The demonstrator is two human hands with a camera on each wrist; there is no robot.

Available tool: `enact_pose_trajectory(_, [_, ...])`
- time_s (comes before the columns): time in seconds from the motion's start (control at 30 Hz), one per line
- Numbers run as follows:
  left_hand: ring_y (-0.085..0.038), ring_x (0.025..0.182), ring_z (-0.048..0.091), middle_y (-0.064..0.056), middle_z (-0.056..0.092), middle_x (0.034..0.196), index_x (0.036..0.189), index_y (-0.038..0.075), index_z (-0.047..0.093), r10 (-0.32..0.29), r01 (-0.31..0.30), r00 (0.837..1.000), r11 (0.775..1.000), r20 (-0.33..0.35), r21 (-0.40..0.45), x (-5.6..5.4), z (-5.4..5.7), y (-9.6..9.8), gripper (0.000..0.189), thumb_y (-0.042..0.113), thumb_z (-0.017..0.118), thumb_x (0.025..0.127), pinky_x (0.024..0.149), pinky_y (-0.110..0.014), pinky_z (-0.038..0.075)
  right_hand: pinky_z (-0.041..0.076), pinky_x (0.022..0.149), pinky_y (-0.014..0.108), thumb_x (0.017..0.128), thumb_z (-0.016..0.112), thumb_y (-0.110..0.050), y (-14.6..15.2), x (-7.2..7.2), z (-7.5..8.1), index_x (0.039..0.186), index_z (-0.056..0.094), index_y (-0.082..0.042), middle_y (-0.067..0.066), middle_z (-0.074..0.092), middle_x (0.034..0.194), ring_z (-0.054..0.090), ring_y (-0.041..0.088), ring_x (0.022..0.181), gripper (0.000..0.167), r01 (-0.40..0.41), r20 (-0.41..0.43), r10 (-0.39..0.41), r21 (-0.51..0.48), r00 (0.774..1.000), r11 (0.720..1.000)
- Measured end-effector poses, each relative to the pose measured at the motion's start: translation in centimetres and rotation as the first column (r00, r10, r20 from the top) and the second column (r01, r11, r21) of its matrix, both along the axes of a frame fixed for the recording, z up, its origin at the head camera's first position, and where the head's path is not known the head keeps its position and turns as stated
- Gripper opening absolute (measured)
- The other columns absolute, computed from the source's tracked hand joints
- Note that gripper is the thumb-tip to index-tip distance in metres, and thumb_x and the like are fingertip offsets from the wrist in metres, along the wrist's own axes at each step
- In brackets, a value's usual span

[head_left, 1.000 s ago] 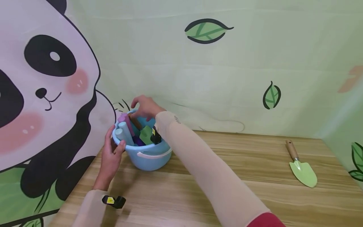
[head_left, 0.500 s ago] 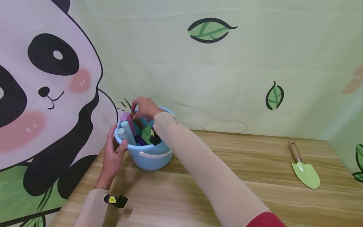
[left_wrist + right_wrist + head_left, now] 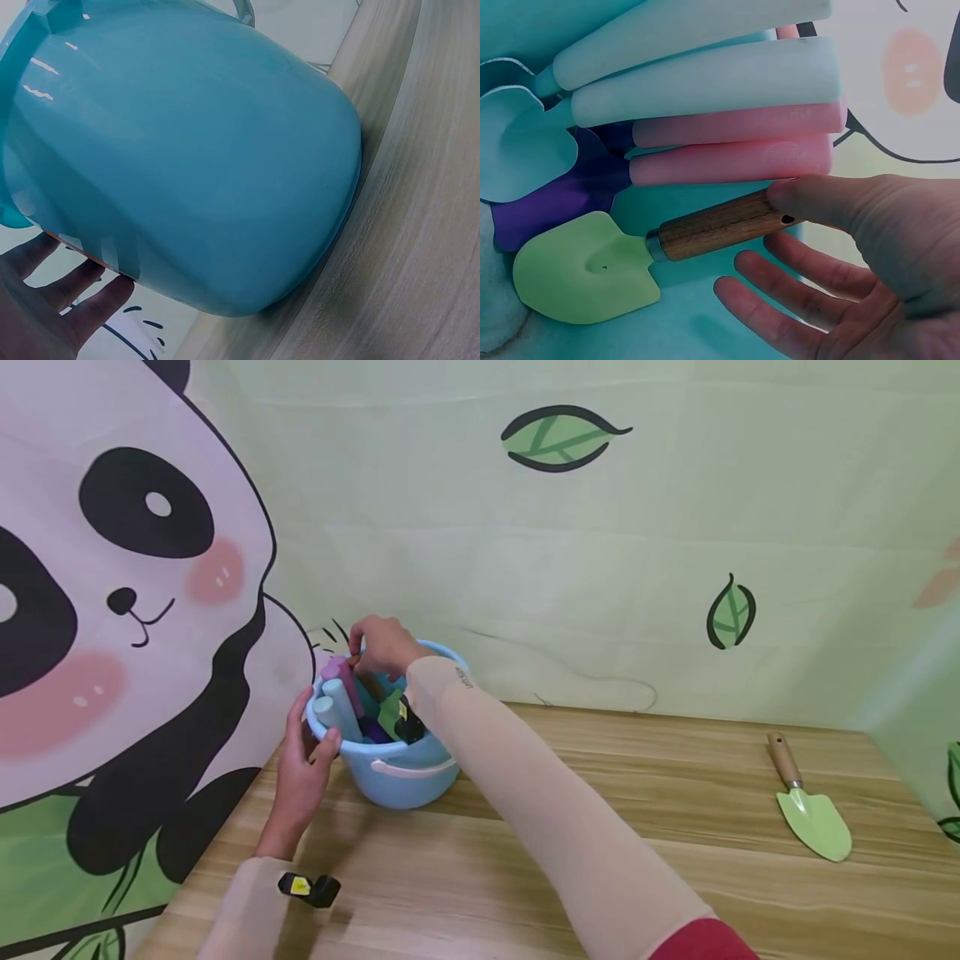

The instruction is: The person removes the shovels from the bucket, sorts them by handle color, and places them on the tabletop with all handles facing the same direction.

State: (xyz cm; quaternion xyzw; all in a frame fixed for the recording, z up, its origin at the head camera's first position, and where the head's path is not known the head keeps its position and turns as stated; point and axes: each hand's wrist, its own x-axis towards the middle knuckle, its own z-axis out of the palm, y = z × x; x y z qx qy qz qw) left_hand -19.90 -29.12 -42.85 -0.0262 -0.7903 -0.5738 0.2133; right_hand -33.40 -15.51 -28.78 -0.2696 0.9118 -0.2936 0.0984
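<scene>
A light blue bucket (image 3: 405, 787) stands on the wooden table with several hand trowels inside. My left hand (image 3: 300, 777) holds its left side, thumb at the near rim; the left wrist view shows three fingers (image 3: 97, 304) against the outer wall. Over the bucket, my right hand (image 3: 386, 647) pinches the end of a wooden handle between thumb and index finger, the other fingers spread. That handle belongs to a green hand trowel (image 3: 712, 225), whose blade is still inside. Beside it lean trowels with pale blue handles (image 3: 705, 82) and pink handles (image 3: 735, 161); a purple blade (image 3: 551, 199) shows below.
Another green trowel with a wooden handle (image 3: 813, 822) lies at the table's right. A pale green wall sheet (image 3: 630, 552) with leaves and a panda print (image 3: 187, 518) closes off the back and left. The bucket's white carrying handle (image 3: 412, 770) hangs down in front.
The whole head view has shifted slightly, so the bucket and table trowel appear further right. Both hands keep nearly the same place at the bucket.
</scene>
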Motion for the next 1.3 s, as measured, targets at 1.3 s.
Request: enact_pose_trajectory(1.3, [-0.037,0.145,0.038,-0.012,0.032,0.163,0.164,0.035,0.018,0.001,-0.001,1.000,1.000,-0.014,-0.003,0.0,-0.1,-0.1,0.071,0.035,0.057,0.104,0.110,-0.059,0.041,0.062,0.068,0.031,0.094,0.074,-0.012,2.8,-0.5,1.1,0.111,0.062,-0.005,0.009,0.064,0.106,0.066,0.022,0.078,0.021,-0.022,-0.005,0.021,-0.099,1.000,0.995])
